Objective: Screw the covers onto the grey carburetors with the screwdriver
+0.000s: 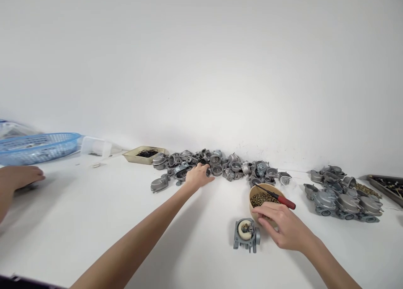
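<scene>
- Nearest, front-left of bowl (276, 188): float-fitted casting (246, 235); likely rigid, hefty, so grip outer walls.
- Back-left of bowl, at casting pile (217, 170): left hand (199, 176), half-spread, hold unclear.
- At bowl: right hand (278, 224), loosely curled, hold unclear.

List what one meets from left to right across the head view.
Blue basket, clear plastic tub, shallow cream tray, wearer's left hand, metal part with white insert, wearer's right hand, clustered metal parts, dark tray.
</scene>
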### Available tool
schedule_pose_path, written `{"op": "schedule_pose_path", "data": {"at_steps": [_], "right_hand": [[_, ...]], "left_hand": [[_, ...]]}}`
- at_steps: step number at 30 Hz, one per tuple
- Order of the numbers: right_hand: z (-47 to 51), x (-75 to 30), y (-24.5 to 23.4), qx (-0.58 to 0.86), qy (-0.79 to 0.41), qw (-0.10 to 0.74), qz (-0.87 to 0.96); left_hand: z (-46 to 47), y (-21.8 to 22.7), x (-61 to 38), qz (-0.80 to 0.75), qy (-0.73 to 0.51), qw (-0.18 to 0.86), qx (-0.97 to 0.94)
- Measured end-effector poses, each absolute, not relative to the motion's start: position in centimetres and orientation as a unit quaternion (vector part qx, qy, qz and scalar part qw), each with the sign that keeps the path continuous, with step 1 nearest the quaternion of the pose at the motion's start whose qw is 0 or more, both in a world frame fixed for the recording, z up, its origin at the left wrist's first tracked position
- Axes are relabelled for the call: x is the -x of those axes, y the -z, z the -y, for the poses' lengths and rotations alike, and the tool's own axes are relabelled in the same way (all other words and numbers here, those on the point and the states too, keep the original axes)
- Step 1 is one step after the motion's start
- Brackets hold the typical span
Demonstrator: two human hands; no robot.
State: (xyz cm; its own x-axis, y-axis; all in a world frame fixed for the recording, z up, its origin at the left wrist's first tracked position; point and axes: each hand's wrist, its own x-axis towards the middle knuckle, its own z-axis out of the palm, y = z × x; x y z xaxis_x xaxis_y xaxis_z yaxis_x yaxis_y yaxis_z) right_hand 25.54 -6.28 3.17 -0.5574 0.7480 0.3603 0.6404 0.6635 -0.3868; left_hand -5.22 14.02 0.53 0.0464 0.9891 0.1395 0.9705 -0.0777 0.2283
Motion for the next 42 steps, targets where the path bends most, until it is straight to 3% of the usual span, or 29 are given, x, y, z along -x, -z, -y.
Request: {"op": "schedule_pose_path", "data": {"at_steps": [7, 16, 22, 25, 29, 33, 42], "right_hand": [[5.9, -25.6, -3.0, 0.383, -0.055, 0.300, 0.872], [5.6, -25.3, -2.5, 0.355, 0.041, 0.390, 0.849], [6.2, -24.2, -2.4, 0.349, 0.090, 0.388, 0.848], [6.6, -23.7, -2.4, 0.326, 0.101, 0.396, 0.852], [7.1, -23.3, -2.7, 0.295, 0.096, 0.425, 0.851], [7.0, -23.3, -3.0, 0.301, 0.080, 0.458, 0.833], [7.2, -22.6, -1.6, 0.339, -0.006, 0.488, 0.804]], "left_hand": [[-14.6, -0.6, 5.3, -0.677, -0.162, 0.046, -0.716], [-11.2, -2.7, 6.0, -0.625, -0.356, 0.125, -0.684], [-5.2, -4.1, 2.6, -0.441, -0.379, 0.375, -0.722], [-1.9, -4.1, 0.7, -0.261, -0.351, 0.643, -0.629], [0.4, -3.8, -0.5, -0.221, -0.310, 0.745, -0.548], [0.6, -4.0, -0.2, -0.233, -0.278, 0.719, -0.593], [0.2, -3.2, -0.1, -0.314, -0.294, 0.412, -0.803]]}}
